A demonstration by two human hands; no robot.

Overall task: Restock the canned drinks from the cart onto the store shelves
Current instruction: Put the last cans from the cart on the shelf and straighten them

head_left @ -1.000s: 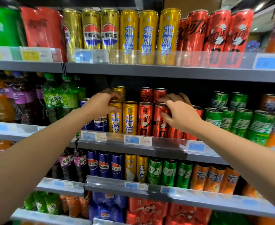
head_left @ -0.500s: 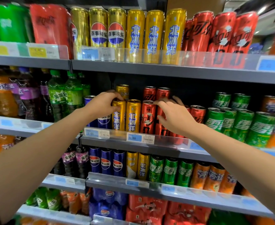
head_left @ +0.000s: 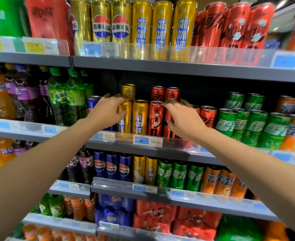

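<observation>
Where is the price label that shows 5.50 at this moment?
In the head view, the 5.50 price label sits on the front rail of the middle shelf, centre frame, just below the front yellow can and red can.

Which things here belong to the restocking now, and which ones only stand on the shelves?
In the job:
- left hand, gripping the front yellow can
- right hand, fingers curled round a front red can
- middle shelf holding both cans

Only standing there:
- green cans
- green bottles
- blue cans, one shelf lower
</observation>
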